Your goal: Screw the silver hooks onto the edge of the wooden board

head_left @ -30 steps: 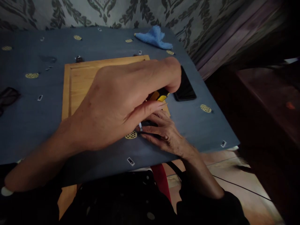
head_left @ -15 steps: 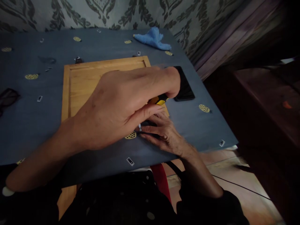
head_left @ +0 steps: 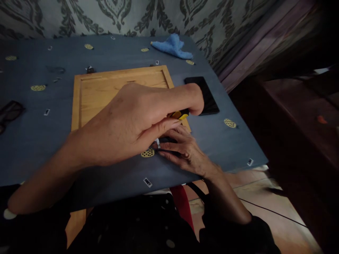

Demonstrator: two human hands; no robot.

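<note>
My left hand is closed around a black-and-yellow handle, above the near right part of a wooden board. Just below it, my right hand presses its fingers on a dark object at the board's near right corner. A small shiny metal piece shows by the right fingertips. The dark object is mostly covered by both hands, so its shape cannot be made out. Where the handle's tip meets it is hidden too.
A black phone lies right of the board. Behind stands a crumpled blue cloth. Glasses rest at the far left, and a small dark item sits behind the board. The table edge slopes along the right.
My left hand has dipped slightly and its knuckles have shifted, uncovering more of the phone and board. My right hand stays in nearly the same place. The view has tilted a little.
</note>
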